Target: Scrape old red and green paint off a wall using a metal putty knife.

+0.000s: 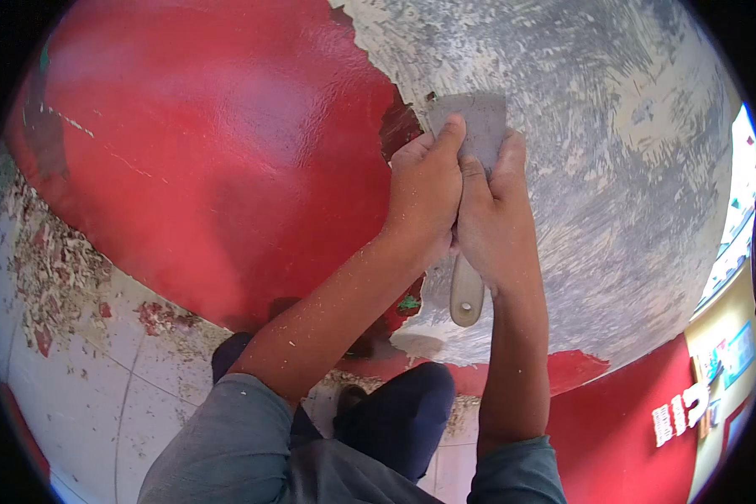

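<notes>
Both of my hands grip one wide scraper (pixel 484 118), its metal blade lying against a large curved surface near the paint's ragged edge. My left hand (pixel 424 189) is closed on it from the left, thumb stretched up onto the blade. From the right, my right hand (pixel 497 214) closes round it too, its thumb beside the left one. The pale handle (pixel 467 294) sticks out below my hands, with a hole at its end. Glossy red paint (pixel 218 126) covers the surface on the left; on the right it is bare, scratched grey and cream (pixel 613 185).
Paint flakes and chips (pixel 55 260) lie heaped on the white tiled floor (pixel 84 395) at the left. My bent knee (pixel 412 412) is close below the surface. At the lower right is a red wall (pixel 622 420) with white lettering. A bright opening (pixel 741 193) shows at the far right.
</notes>
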`<state>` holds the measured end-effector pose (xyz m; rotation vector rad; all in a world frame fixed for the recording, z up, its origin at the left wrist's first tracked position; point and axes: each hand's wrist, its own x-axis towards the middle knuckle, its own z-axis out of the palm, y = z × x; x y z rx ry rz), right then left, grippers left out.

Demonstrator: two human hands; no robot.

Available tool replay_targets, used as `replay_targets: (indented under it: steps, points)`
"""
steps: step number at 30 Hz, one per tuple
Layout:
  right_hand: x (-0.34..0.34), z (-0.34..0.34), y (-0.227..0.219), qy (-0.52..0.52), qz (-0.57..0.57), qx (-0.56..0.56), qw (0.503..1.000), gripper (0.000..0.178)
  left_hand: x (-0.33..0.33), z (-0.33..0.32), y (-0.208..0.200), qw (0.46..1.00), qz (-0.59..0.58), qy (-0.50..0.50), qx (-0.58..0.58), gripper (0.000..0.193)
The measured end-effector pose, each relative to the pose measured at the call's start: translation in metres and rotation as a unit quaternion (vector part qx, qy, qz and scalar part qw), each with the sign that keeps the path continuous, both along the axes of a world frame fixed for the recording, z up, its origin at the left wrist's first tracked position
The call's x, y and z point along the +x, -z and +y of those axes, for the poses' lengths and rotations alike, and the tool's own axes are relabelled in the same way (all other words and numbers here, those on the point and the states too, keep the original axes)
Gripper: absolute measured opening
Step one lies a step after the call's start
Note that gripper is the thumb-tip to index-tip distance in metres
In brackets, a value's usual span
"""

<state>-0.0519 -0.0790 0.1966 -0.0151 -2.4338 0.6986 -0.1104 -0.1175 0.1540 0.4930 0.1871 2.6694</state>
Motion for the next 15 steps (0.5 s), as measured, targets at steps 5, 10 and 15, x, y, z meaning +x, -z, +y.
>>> replay_targets:
  steps: [5,10,15]
  points:
    - [0.045,0.041,0.035,0.030,-0.036,-0.050,0.998,0.037,0.042,0.036,0.035,0.993,0.003,-0.035,-0.109,0.033]
    - [0.038,0.038,0.040,0.036,-0.019,-0.027,0.999,0.047,0.033,0.046,0.046,0.995,-0.017,0.005,-0.103,0.035]
    - [0.026,0.032,0.031,0.049,-0.021,-0.025,0.998,0.048,0.020,0.038,0.032,0.995,0.014,-0.036,-0.092,0.032]
